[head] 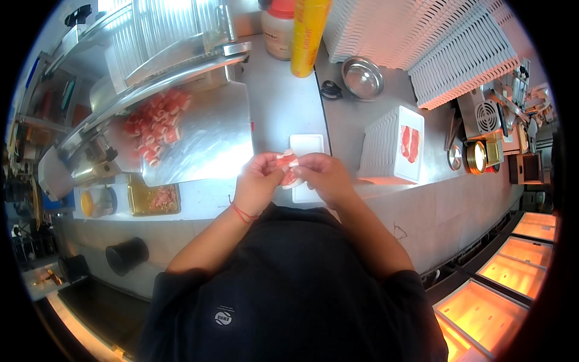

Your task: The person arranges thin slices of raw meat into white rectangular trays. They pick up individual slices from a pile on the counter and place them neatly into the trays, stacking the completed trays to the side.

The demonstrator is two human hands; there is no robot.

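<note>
Between my left hand (262, 177) and my right hand (326, 176), a thin slice of raw marbled meat (287, 164) is pinched by the fingertips. Both hands are over a white rectangular tray (307, 144), partly hidden by them. To the left, many curled meat slices (158, 124) lie on the steel plate (217, 122) of a meat slicer. At the right, a stack of white trays (384, 147) has flat meat slices (410, 144) on its front tray. A red string bracelet is around my left wrist.
Tall stacks of white trays (461, 59) stand at the back right, near a steel bowl (363, 78) and black scissors (331, 90). A yellow roll (310, 36) stands beside a red-lidded tub (277, 36). Front left are a jar (98, 202) and a tray of meat scraps (154, 199).
</note>
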